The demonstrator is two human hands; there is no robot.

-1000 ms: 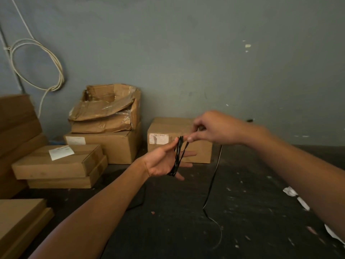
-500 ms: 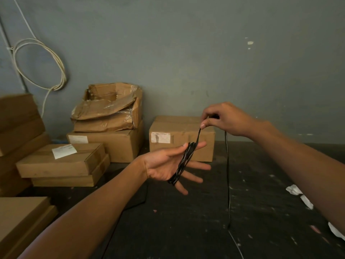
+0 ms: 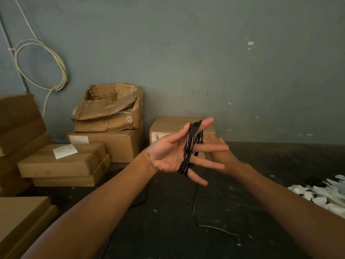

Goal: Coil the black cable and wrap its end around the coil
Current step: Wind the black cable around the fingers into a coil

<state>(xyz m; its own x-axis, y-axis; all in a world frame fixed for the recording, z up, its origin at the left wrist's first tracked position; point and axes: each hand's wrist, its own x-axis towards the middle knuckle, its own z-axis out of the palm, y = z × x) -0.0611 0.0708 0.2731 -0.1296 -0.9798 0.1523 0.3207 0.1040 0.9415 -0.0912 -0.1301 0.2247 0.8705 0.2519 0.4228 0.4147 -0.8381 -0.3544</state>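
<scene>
Left hand point(image 3: 168, 156): palm up, fingers splayed, black cable point(image 3: 190, 148) coiled around them, loops running index to little finger. Right hand point(image 3: 221, 156): just behind the coil, grip hidden. Loose tail hangs below the coil.

White labels point(image 3: 65, 151) on cardboard boxes point(image 3: 61, 159) — print too blurred to read.

The left hand point(image 3: 169, 156), palm up with fingers spread, wears the black cable point(image 3: 190, 148) looped around its 4 fingers; the right hand point(image 3: 219, 154) sits just behind them.
</scene>
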